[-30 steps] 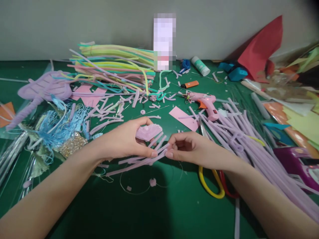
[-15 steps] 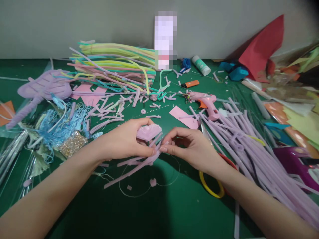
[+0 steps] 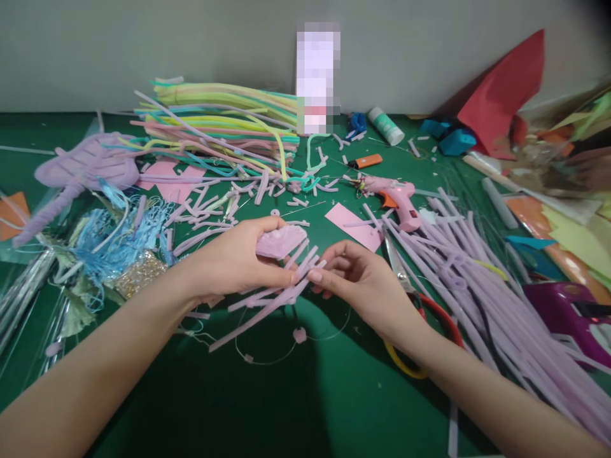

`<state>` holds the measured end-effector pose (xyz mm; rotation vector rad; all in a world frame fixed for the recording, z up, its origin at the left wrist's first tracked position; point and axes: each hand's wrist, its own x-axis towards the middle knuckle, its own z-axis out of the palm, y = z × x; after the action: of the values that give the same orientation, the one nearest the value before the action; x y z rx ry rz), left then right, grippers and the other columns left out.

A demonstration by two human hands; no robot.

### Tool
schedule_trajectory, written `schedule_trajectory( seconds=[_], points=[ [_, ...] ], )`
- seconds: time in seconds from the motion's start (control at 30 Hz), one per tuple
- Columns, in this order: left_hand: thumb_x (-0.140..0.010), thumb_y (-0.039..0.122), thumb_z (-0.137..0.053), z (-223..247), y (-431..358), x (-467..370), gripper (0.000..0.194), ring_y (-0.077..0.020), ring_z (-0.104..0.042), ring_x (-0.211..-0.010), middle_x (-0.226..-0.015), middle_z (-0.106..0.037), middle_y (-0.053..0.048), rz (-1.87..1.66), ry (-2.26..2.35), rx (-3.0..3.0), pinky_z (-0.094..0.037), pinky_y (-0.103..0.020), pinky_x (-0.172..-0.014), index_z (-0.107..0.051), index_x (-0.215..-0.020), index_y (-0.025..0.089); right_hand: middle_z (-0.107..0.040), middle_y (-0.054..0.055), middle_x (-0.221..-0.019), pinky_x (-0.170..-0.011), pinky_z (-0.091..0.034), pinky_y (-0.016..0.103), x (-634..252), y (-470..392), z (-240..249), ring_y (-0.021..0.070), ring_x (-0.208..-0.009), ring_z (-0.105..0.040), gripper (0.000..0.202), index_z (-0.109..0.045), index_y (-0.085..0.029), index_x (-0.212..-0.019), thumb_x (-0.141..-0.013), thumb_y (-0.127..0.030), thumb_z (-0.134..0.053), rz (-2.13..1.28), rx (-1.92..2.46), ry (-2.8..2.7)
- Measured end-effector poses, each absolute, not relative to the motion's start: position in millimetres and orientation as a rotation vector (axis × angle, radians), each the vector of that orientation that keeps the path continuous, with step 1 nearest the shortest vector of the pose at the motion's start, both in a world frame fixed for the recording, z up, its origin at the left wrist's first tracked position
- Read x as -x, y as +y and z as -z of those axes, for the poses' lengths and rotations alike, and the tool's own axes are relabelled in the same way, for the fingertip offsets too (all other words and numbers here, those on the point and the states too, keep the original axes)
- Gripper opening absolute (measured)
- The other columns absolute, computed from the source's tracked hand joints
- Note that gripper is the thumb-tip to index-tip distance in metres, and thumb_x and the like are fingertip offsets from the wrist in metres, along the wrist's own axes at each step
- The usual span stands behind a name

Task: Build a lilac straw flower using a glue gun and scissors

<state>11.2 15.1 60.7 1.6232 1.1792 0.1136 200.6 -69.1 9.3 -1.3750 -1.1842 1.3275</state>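
Observation:
My left hand [image 3: 243, 257] is closed round a lilac piece [image 3: 282, 242] made of fuzzy stems, whose flat rounded part shows above the thumb. Loose stem ends [image 3: 258, 318] stick out below that hand, toward the lower left and the right. At the right-hand ends of these stems, my right hand [image 3: 348, 270] pinches a stem tip between thumb and forefinger; its other fingers are curled. A thin clear thread with small lilac bits [image 3: 300, 334] hangs in a loop beneath both hands.
Scissors [image 3: 439, 318] with red and yellow handles lie partly under my right forearm. Beyond are a pink glue gun [image 3: 398, 197], an orange lighter [image 3: 367, 161] and cut stem bits. Lilac stems [image 3: 477, 273] spread at right; coloured stems [image 3: 219, 121] and blue tassels [image 3: 124, 229] are at left.
The lilac piece has tilted and moved slightly up in my left hand. My right fingers have shifted along the stem ends, and the thread loop has swung a little right.

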Motion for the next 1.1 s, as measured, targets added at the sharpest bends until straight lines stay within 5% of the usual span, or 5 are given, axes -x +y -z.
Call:
schedule_trajectory(
  seconds=[0.17, 0.27, 0.77, 1.1],
  points=[
    [-0.059, 0.037, -0.083, -58, 16, -10, 0.047, -0.0159, -0.056, -0.063, -0.074, -0.06, 0.002, -0.198, 1.174, -1.627, -0.04, -0.025, -0.056, -0.063, -0.097, 0.021, -0.067, 0.004, -0.082, -0.067, -0.05, 0.03, -212, -73, -15, 0.0166, -0.076, -0.06, 0.014, -0.068, -0.021, -0.094, -0.084, -0.012, -0.069, 0.143, 1.222, -2.064],
    [-0.06, 0.036, -0.083, -59, 16, -12, 0.039, -0.016, -0.056, -0.063, -0.072, -0.058, 0.002, -0.204, 1.179, -1.616, -0.04, -0.025, -0.056, -0.062, -0.089, 0.021, -0.069, 0.005, -0.076, -0.062, -0.049, 0.03, -211, -74, -21, 0.0166, -0.07, -0.058, 0.016, -0.069, -0.017, -0.093, -0.086, -0.004, -0.064, 0.483, 1.108, -2.249],
    [-0.065, 0.033, -0.077, -68, 13, -16, 0.034, -0.0095, -0.039, -0.054, -0.062, -0.047, 0.009, -0.049, 1.232, -1.708, -0.029, -0.022, -0.05, -0.054, -0.088, 0.022, -0.075, 0.008, -0.082, -0.076, -0.059, 0.031, -202, -74, -29, 0.0192, -0.079, -0.069, 0.02, -0.069, -0.01, -0.093, -0.095, -0.01, -0.05, 0.422, 0.918, -2.295],
    [-0.069, 0.032, -0.073, -57, 9, -14, 0.029, -0.0114, -0.043, -0.06, -0.069, -0.051, 0.008, -0.059, 1.091, -1.647, -0.034, -0.022, -0.053, -0.054, -0.089, 0.023, -0.075, 0.01, -0.091, -0.08, -0.06, 0.034, -211, -67, -15, 0.0202, -0.088, -0.07, 0.015, -0.067, -0.013, -0.1, -0.091, -0.007, -0.056, 0.154, 0.885, -2.326]
  ],
)
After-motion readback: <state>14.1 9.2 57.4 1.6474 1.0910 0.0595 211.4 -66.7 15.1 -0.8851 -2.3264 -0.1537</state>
